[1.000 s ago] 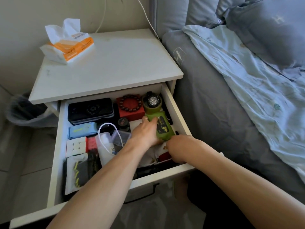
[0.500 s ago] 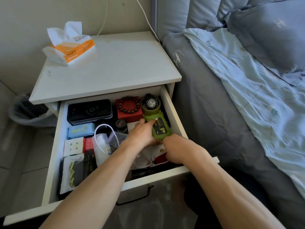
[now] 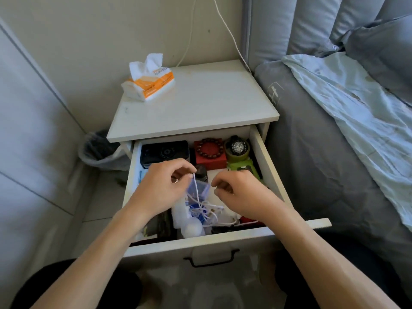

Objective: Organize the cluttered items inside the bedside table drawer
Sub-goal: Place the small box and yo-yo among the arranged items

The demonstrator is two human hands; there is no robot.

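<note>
Meanwhile, both forearms reach from the near edge over the open drawer (image 3: 263, 152) of a white bedside table (image 3: 200, 103). Left hand (image 3: 162, 188), knuckles up and fingers curled, pinches a thin white cord (image 3: 195, 192) between thumb and fingertip; the cord drops into a loose tangle at the drawer's near middle. Right hand (image 3: 240, 192) hovers just right of it, fingers curled inward; whether it grips the cord cannot be told. At the far end sit a black case (image 3: 165, 151), a red box (image 3: 209, 157) topped with a bead bracelet (image 3: 209, 147), and a wristwatch (image 3: 238, 147) on an olive roll. A green pouch (image 3: 242, 167) lies partly behind the right hand. Items beneath the left wrist are hidden, and the near-left corner is too dark to read. A tissue pack (image 3: 149, 83) rests on the tabletop's far left.
</note>
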